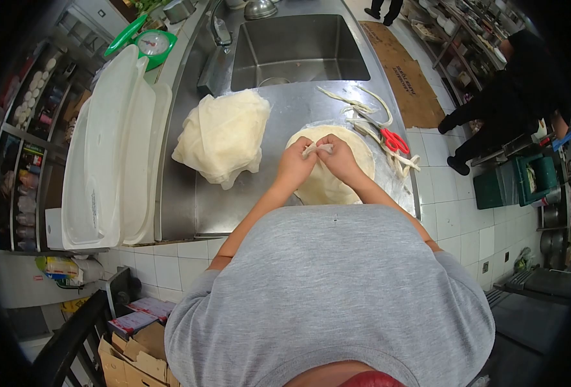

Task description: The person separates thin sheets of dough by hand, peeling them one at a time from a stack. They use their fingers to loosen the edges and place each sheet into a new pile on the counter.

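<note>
A pile of round, thin, pale pastry sheets (321,187) lies on the steel counter in front of my body. Above it, my left hand (296,161) and my right hand (340,160) come close together, fingers pinched on a whitish crumpled bit of pastry sheet (311,150). Whether this bit is still joined to the pile, I cannot tell. Off to the left sits a loose heap of similar sheets (224,137). Red-handled scissors (394,140) rest right of the pile, among pale trimmed strips (405,166). My forearms partly cover the pile.
Behind the counter space is a steel sink (301,51) with a faucet (219,26). Long white plastic lids or trays (98,155) lean at the left, near a green scale (153,44). Another person (511,97) in dark clothes stands at the right, near green bins (518,184).
</note>
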Demonstrator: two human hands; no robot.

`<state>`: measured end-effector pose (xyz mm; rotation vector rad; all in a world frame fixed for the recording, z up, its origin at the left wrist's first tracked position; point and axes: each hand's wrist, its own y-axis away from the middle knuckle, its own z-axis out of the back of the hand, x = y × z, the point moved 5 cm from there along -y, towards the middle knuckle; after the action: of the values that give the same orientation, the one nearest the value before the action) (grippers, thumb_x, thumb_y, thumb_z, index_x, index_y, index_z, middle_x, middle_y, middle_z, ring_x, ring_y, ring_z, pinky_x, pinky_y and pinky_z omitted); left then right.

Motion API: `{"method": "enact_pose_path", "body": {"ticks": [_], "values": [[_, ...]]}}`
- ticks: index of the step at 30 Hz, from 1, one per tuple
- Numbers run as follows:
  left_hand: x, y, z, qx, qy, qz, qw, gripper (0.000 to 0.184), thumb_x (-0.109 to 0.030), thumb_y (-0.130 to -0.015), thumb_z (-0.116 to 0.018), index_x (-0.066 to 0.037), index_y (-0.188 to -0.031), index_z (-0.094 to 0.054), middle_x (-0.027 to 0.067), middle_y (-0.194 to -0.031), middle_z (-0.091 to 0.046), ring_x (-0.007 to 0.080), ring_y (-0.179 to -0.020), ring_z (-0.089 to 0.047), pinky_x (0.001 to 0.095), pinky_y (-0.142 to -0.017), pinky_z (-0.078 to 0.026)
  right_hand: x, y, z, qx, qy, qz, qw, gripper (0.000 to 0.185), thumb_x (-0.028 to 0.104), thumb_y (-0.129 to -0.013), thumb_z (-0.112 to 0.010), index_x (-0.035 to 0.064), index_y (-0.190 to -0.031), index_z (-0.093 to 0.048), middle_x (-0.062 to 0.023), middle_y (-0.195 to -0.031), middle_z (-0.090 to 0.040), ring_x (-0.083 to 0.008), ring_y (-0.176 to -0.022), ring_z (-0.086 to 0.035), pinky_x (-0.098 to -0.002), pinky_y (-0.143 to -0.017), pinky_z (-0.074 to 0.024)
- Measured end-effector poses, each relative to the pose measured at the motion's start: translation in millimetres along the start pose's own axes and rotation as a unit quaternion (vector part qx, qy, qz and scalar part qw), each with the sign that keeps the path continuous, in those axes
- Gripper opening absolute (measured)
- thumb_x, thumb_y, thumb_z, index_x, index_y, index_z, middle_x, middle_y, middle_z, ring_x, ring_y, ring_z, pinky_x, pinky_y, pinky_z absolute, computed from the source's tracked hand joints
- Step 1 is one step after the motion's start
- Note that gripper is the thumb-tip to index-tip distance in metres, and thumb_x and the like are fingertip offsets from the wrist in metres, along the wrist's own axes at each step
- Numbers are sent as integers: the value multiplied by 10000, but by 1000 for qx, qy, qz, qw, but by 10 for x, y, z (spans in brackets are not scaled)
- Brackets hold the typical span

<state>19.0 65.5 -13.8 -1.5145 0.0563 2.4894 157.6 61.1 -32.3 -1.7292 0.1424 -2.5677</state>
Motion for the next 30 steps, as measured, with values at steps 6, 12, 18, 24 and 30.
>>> {"method": "enact_pose_path", "body": {"ticks": [6,12,18,24,30], "values": [[-76,37,22,19,-84,24,996,261,-200,-781,-590,-50,-994,-614,216,-875,-640,386,-825,-610,444,-706,-477,301,27,41,35,157,22,987,155,186,-814,-609,48,-879,-636,-141,-739,-643,-293,-673,-622,-378,-609,-477],[-17,-17,27,27,-108,20,994,287,-196,-779,-581,-22,-1003,-620,230,-881,-640,390,-849,-607,446,-735,-481,311,89,-69,12,304,170,937,101,136,-775,-583,80,-837,-640,-112,-738,-641,-301,-680,-623,-398,-590,-485],[-64,-16,41,76,-164,40,983,280,-227,-795,-555,-28,-979,-621,218,-864,-642,388,-842,-605,460,-729,-472,318,103,-80,-5,312,197,929,78,117,-764,-561,70,-795,-616,-118,-708,-629,-290,-644,-623,-394,-566,-483],[-23,-26,41,102,-168,39,980,270,-235,-798,-552,-40,-970,-625,210,-887,-642,382,-852,-604,458,-737,-473,358,125,-70,0,292,200,935,53,110,-753,-556,76,-764,-596,-104,-711,-623,-276,-652,-622,-381,-573,-482],[-20,-30,46,138,-183,52,972,285,-258,-809,-543,-43,-973,-634,209,-911,-644,379,-866,-606,451,-750,-478,337,163,-90,-7,301,216,929,38,100,-747,-557,82,-756,-589,-96,-699,-611,-266,-661,-618,-375,-578,-480]]}}
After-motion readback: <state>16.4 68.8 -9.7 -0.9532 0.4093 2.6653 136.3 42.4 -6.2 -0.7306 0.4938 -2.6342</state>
